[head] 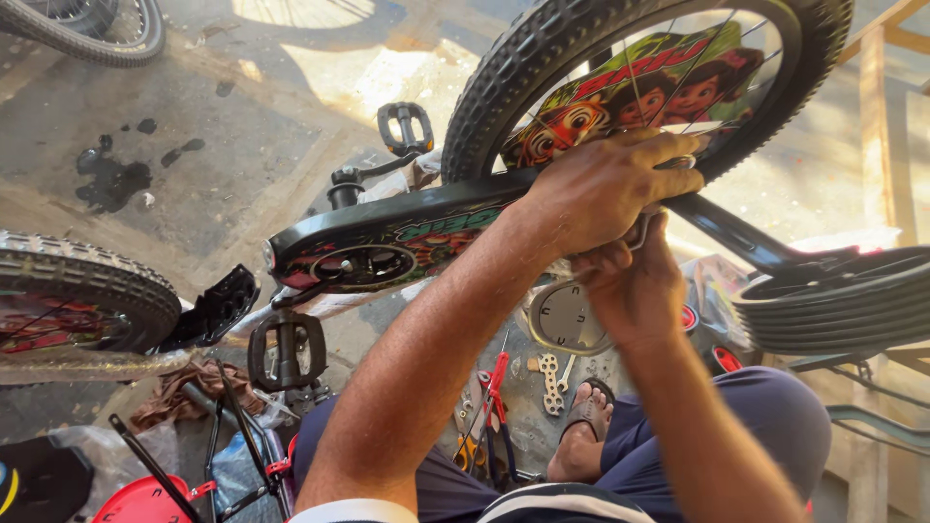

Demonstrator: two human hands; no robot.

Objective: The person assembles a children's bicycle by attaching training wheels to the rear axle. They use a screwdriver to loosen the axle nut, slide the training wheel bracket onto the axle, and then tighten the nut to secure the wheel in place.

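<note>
A small child's bicycle is held up in front of me. Its rear wheel [542, 58] has a knobbly black tyre and a colourful cartoon disc [620, 97] in the spokes. My left hand [601, 189] is closed over the frame at the wheel's hub, at the end of the black chain guard [387, 237]. Just beneath it, my right hand [635, 291] is clenched around a small metal tool [639, 232], most of which is hidden. A black pedal [286, 349] hangs below the crank, and another pedal [404, 126] sticks up behind.
A ribbed black training wheel [833, 300] juts out at the right. Another bicycle's wheel [77, 291] lies at the left. On the concrete floor are a flat multi-hole wrench [552, 383], red-handled pliers [494, 387], my sandalled foot [586, 416], rags and an oil stain [111, 179].
</note>
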